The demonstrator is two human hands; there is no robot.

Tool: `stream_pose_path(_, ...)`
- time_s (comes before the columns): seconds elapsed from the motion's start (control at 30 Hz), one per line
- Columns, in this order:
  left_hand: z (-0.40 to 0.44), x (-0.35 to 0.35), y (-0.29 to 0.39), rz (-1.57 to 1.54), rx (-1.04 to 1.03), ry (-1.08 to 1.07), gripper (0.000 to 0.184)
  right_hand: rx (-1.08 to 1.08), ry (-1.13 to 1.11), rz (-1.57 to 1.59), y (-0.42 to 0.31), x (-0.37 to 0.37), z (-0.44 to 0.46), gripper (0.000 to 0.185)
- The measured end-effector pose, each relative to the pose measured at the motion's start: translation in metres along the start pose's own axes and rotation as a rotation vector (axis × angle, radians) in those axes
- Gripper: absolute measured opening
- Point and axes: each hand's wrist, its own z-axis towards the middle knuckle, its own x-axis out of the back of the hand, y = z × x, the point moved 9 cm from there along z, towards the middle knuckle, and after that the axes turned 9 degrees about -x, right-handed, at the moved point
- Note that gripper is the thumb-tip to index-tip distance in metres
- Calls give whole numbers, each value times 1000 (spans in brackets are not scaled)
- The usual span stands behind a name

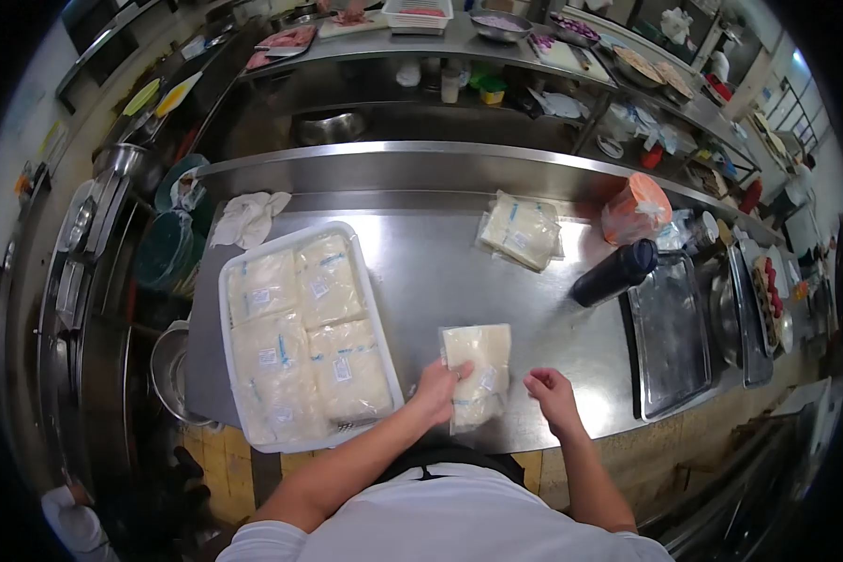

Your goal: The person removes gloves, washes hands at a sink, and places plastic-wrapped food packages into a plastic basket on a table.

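My left hand (436,391) grips the left edge of a clear plastic packet of pale square sheets (489,348), thumb on top, above the steel table (421,281). Just right of that packet is my right hand (554,401), its fingers curled in and nothing visible in them. To the left lies a white plastic tray (377,323) holding stacks of similar packets (347,367) with blue print and small labels. Another small pile of packets (521,230) rests near the back of the table.
A dark bottle (613,273) stands at the right, beside an orange plastic-wrapped bundle (635,208) and a metal tray (671,337). A white cloth (250,219) lies at the back left corner. Behind the raised table edge, a shelf counter holds meat (288,37) and bowls (499,25).
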Motion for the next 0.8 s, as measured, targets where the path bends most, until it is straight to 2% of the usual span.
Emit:
stream_pose_path(0.1,-39,-15,27,-64,2,-80,33,-134,-296,272,-49,-49,-11,36)
stream_pose_path(0.17,-57,-1,47,-23,-69,-34,32,-211,-478,418,-58,-87,-16,36)
stream_pose_path(0.37,-95,70,132,140,-300,102,32,-247,-625,346,-103,-199,-28,36)
stream_pose_path(0.6,-113,98,295,300,-709,138,31,-47,-796,352,-227,-321,-14,36)
stream_pose_path(0.7,-100,115,341,355,-739,199,37,-24,-789,309,-259,-354,6,36)
stream_pose_path(0.73,-95,133,346,475,-692,339,41,-26,-779,282,-260,-364,20,37)
stream_pose_path(0.8,-83,171,353,710,-584,617,49,-53,-642,14,-225,-384,92,41)
